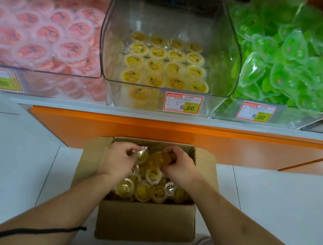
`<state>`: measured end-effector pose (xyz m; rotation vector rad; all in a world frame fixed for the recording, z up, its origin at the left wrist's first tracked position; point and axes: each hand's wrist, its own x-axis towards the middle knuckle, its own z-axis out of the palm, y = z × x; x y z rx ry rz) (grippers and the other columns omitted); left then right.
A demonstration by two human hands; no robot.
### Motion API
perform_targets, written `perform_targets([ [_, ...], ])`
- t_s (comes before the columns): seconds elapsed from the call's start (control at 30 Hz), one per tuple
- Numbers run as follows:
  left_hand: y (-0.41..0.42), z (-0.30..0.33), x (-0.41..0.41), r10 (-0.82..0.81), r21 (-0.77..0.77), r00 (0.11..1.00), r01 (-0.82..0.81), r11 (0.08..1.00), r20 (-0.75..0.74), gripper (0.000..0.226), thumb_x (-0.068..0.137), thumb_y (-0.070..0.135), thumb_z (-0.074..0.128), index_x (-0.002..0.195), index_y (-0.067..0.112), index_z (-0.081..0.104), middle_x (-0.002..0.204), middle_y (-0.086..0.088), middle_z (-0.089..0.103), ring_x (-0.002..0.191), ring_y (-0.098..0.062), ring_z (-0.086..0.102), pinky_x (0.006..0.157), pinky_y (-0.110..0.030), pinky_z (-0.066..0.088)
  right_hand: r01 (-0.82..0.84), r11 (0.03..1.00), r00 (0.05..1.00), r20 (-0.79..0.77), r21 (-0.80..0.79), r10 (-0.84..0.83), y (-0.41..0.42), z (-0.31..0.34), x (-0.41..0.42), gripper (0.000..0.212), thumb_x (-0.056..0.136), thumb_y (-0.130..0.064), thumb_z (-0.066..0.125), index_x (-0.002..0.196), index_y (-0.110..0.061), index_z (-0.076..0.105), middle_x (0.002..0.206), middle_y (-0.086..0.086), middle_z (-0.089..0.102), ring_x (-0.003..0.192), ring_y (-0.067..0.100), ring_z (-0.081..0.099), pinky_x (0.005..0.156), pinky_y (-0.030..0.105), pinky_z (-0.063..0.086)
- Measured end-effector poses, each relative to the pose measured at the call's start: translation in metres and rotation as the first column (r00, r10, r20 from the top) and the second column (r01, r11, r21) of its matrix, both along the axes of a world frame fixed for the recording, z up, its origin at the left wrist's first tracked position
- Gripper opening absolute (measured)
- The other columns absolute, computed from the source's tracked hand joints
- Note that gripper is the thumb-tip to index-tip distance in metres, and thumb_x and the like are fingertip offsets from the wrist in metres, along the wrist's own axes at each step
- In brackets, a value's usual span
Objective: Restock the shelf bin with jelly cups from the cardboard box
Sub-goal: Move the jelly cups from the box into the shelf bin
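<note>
hands point(118, 160) gripping jelly cups point(154, 162), cardboard box point(145, 221)

Pink cups bin point(45, 32), green cups bin point(293, 56)

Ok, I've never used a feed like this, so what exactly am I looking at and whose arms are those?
One picture, from a camera worn on a person's head, looking down. The bare arms are theirs. Both hands reach into an open brown cardboard box of yellow jelly cups on the floor. The left hand and right hand each curl round cups. Above, the clear plastic shelf bin holds one layer of the same yellow cups, between a bin of pink cups and a bin of green cups.
</note>
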<state>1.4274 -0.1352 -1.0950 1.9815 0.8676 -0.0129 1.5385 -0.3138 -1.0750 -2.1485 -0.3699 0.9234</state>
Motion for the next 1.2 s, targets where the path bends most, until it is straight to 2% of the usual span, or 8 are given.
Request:
perform_targets([
  [0.1, 0.005, 0.046, -0.002, 0.022, -0.114, 0.997, -0.012, 0.993, 0.079, 0.025, 0.098, 0.016, 0.070, 0.093, 0.038, 0.080, 0.101, 0.026, 0.076, 0.060, -0.022, 0.072, 0.051, -0.026, 0.050, 0.099, 0.992, 0.988, -0.125, 0.083, -0.088, 0.000, 0.031, -0.002, 0.040, 0.087, -0.007, 0.071, 0.119, -0.028, 0.062, 0.108, 0.003, 0.070, 0.077, 0.020, 0.072, 0.076, 0.042, 0.064],
  [0.27, 0.003, 0.116, -0.011, -0.019, -0.180, 0.987, 0.047, 0.983, 0.158, 0.020, 0.090, 0.015, 0.080, 0.090, 0.034, 0.082, 0.093, 0.011, 0.080, 0.076, -0.021, 0.077, 0.078, -0.046, 0.065, 0.193, 0.946, 0.954, -0.277, 0.262, -0.118, 0.008, 0.091, -0.010, 0.034, 0.076, -0.002, 0.069, 0.109, -0.012, 0.072, 0.102, 0.017, 0.073, 0.081, 0.033, 0.072, 0.082, 0.050, 0.060],
  [0.5, -0.003, 0.198, -0.027, -0.125, -0.167, 0.952, 0.176, 0.970, 0.280, 0.035, 0.077, 0.013, 0.089, 0.098, 0.040, 0.081, 0.102, 0.009, 0.080, 0.095, -0.008, 0.075, 0.090, -0.039, 0.061, 0.037, 0.941, 0.995, -0.101, 0.335, -0.003, -0.001, 0.181, -0.022, 0.046, 0.094, 0.001, 0.050, 0.115, -0.034, 0.074, 0.096, 0.013, 0.077, 0.077, 0.026, 0.071, 0.060, 0.030, 0.052],
  [0.63, -0.002, 0.234, -0.031, -0.110, -0.143, 0.914, 0.178, 0.974, 0.390, 0.038, 0.080, 0.010, 0.088, 0.096, 0.044, 0.080, 0.102, 0.011, 0.078, 0.091, -0.008, 0.073, 0.081, -0.021, 0.058, -0.053, 0.915, 0.997, -0.029, 0.399, 0.070, -0.005, 0.218, -0.019, 0.055, 0.095, 0.003, 0.046, 0.112, -0.039, 0.077, 0.094, 0.020, 0.072, 0.085, 0.034, 0.069, 0.064, 0.038, 0.047],
  [0.87, 0.011, 0.270, -0.004, -0.015, -0.113, 0.884, 0.076, 0.991, 0.467, 0.041, 0.082, 0.023, 0.088, 0.114, 0.045, 0.072, 0.103, 0.006, 0.074, 0.082, -0.012, 0.075, 0.085, -0.042, 0.061, -0.224, 0.890, 0.967, 0.203, 0.397, 0.153, 0.015, 0.253, 0.002, 0.059, 0.091, 0.001, 0.067, 0.127, -0.046, 0.065, 0.101, 0.010, 0.060, 0.074, 0.024, 0.067, 0.066, 0.036, 0.053],
  [0.97, 0.022, 0.281, 0.017, -0.021, -0.027, 0.874, 0.038, 0.999, 0.485, 0.027, 0.082, 0.023, 0.087, 0.104, 0.035, 0.075, 0.094, 0.010, 0.078, 0.083, -0.005, 0.074, 0.085, -0.038, 0.062, -0.265, 0.876, 0.942, 0.301, 0.403, 0.147, 0.034, 0.258, 0.017, 0.064, 0.088, -0.007, 0.078, 0.125, -0.057, 0.062, 0.105, 0.010, 0.067, 0.072, 0.019, 0.066, 0.065, 0.037, 0.055],
  [1.07, 0.035, 0.285, 0.037, -0.045, 0.075, 0.880, 0.011, 0.997, 0.474, 0.019, 0.084, 0.025, 0.085, 0.100, 0.028, 0.077, 0.088, 0.014, 0.078, 0.078, 0.003, 0.071, 0.081, -0.031, 0.061, -0.230, 0.878, 0.926, 0.372, 0.419, 0.066, 0.058, 0.256, 0.035, 0.051, 0.081, -0.017, 0.088, 0.115, -0.049, 0.068, 0.092, -0.011, 0.068, 0.068, 0.006, 0.063, 0.060, 0.026, 0.051],
  [1.2, 0.055, 0.277, 0.056, -0.088, 0.229, 0.908, -0.008, 0.973, 0.410, 0.024, 0.085, 0.034, 0.083, 0.107, 0.029, 0.075, 0.091, 0.018, 0.076, 0.080, 0.007, 0.069, 0.083, -0.034, 0.061, -0.210, 0.883, 0.922, 0.387, 0.420, 0.035, 0.085, 0.245, 0.055, 0.047, 0.080, -0.013, 0.089, 0.111, -0.044, 0.072, 0.088, -0.006, 0.071, 0.062, 0.007, 0.065, 0.054, 0.021, 0.049],
])
